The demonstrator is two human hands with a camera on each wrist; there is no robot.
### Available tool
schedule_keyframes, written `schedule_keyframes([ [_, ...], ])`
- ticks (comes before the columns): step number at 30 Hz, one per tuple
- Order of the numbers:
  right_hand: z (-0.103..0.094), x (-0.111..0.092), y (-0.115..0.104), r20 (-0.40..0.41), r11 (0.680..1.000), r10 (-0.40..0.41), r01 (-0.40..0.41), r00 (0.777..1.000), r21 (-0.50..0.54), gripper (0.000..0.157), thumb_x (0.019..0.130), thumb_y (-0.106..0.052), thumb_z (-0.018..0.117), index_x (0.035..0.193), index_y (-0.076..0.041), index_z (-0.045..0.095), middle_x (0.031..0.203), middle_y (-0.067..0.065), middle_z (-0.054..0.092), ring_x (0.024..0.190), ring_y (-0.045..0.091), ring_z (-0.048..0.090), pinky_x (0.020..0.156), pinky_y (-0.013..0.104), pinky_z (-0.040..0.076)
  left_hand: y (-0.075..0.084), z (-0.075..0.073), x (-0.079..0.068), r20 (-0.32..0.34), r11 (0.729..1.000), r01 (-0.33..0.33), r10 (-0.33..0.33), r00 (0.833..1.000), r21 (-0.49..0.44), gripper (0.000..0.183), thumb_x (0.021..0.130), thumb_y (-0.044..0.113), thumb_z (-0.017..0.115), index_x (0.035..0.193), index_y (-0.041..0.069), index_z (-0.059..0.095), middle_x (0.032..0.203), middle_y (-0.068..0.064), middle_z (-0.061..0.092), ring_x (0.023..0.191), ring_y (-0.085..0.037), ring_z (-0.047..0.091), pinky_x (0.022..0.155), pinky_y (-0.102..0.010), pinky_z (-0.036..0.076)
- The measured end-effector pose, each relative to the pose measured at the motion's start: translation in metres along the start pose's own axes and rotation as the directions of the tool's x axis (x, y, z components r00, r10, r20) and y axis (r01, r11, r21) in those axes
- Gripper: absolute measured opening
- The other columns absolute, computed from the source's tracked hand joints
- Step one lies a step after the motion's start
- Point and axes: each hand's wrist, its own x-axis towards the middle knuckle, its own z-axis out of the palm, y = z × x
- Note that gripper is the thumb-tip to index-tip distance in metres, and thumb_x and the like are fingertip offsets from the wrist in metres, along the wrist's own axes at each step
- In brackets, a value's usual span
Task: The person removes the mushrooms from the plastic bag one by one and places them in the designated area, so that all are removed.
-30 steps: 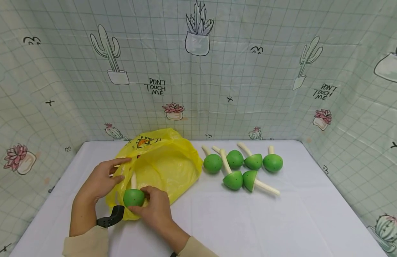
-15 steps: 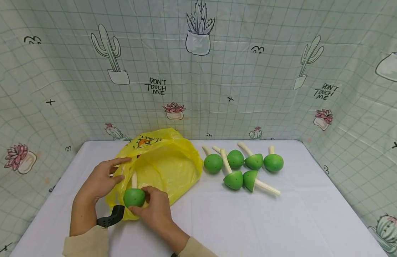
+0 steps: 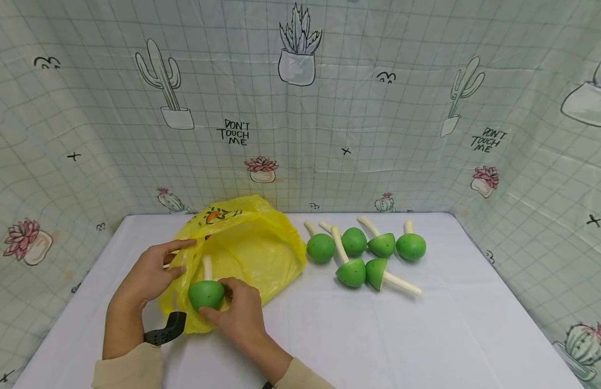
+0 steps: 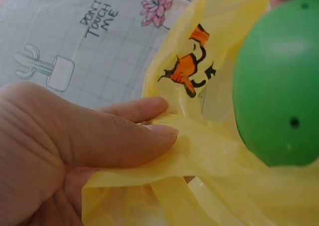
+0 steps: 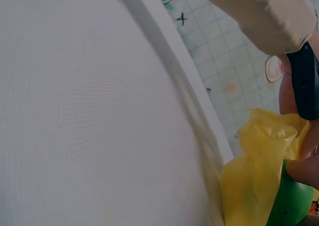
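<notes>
A yellow plastic bag (image 3: 276, 256) lies on the left of the table, its mouth spread toward me. My left hand (image 3: 152, 273) holds the bag's left edge, the thumb on one side and fingers behind, as the left wrist view shows. By its cap, my right hand (image 3: 243, 312) grips a green mushroom (image 3: 206, 295) with a pale stem, which looks like a toy. That stem points away from me into the bag's mouth, and the cap is at the opening. In the right wrist view, a thumb (image 5: 305, 172) presses the green cap (image 5: 291, 201) beside the yellow plastic.
Several more green mushrooms (image 3: 351, 273) with pale stems lie grouped right of the bag, stems pointing various ways. A white cloth covers the table (image 3: 378, 340). Behind and at the sides hangs a checked curtain (image 3: 319, 119) printed with cacti.
My right hand has brought the mushroom slightly forward and to the right at the bag's mouth. The left hand stays on the bag's edge. The whole head view has shifted a little.
</notes>
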Motion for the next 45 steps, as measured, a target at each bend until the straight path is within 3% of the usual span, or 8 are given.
schedule_keyframes([
  [10,-0.017,-0.001,0.001,-0.006,0.998,0.017,-0.017,1.0,0.062,0.048,0.079,-0.02,0.095,0.119,-0.004,0.074,0.113,0.003,0.075,0.102,0.011,0.07,0.09,0.025,0.059,-0.002,-0.002,-0.001,-0.005,0.999,-0.051,0.051,0.999,-0.009,0.058,0.095,-0.013,0.062,0.151,-0.003,0.052,0.157,-0.036,0.039,0.134,-0.062,0.047,0.099,-0.062,0.055],
  [25,-0.054,-0.003,0.003,-0.052,0.988,-0.047,0.054,0.998,0.145,0.048,0.081,-0.014,0.092,0.122,0.0,0.072,0.121,0.009,0.073,0.11,0.021,0.072,0.095,0.029,0.059,0.0,-0.001,0.001,0.008,0.999,-0.017,0.018,1.0,-0.029,0.06,0.096,-0.013,0.062,0.153,-0.003,0.05,0.159,-0.036,0.037,0.136,-0.06,0.046,0.097,-0.057,0.057],
  [45,-0.099,-0.012,0.016,-0.13,0.985,-0.076,0.094,0.989,0.142,0.049,0.08,-0.011,0.092,0.123,0.0,0.071,0.119,0.01,0.074,0.109,0.027,0.073,0.095,0.033,0.06,0.0,-0.001,0.002,0.031,1.0,0.019,-0.018,0.999,-0.013,0.061,0.097,-0.011,0.062,0.155,-0.001,0.048,0.163,-0.034,0.032,0.14,-0.063,0.038,0.106,-0.068,0.047],
])
